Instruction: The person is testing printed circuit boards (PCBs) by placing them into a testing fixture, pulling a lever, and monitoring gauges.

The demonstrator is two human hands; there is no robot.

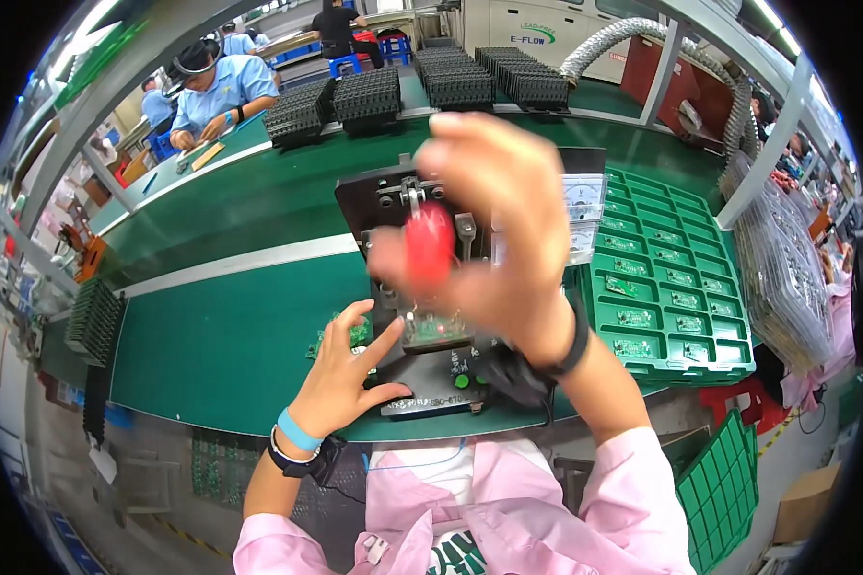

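A black test fixture (431,369) stands in front of me with a toggle clamp that has a red handle (430,241). My right hand (508,220), smeared by motion, is at this handle, its fingers curved around the upper side; whether it grips is unclear. In the fixture lies a green circuit board (435,330) with a small red light showing. My left hand (340,369) is open at the fixture's left edge, fingers spread, the index fingertip close to that board. Partly hidden behind its fingers are more green circuit boards (359,333) on the bench.
Stacked green trays (676,278) with small boards in their compartments stand right of the fixture, near panel meters (583,196). Clear plastic trays (781,259) are piled farther right. Black racks (369,96) line the far side. A co-worker (216,91) sits at the far left.
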